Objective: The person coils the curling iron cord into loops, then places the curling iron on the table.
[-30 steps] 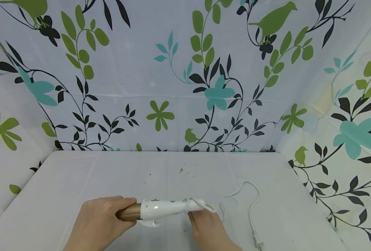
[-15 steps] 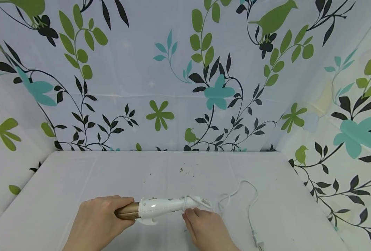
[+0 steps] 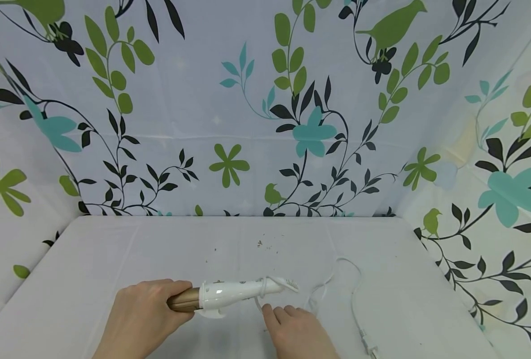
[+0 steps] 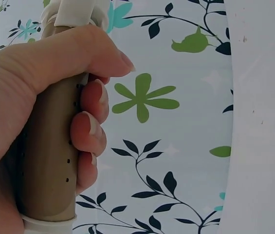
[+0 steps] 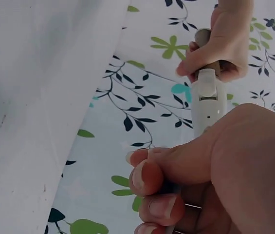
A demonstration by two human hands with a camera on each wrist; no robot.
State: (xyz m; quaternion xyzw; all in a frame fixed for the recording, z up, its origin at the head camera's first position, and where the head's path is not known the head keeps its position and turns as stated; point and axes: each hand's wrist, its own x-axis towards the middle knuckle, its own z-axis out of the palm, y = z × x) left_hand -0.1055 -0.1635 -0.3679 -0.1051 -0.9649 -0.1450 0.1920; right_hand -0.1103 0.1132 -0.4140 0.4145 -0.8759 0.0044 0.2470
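White table has specks beyond left hand gripping styler, right hand apparently pinching its cord.

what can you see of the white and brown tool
The tool looks like a hair iron. It has a glossy, plastic-looking white handle and a brown barrel with small dark holes and a pale end. It is held crosswise over the table, barrel in the left hand. A white cord wraps around the handle.
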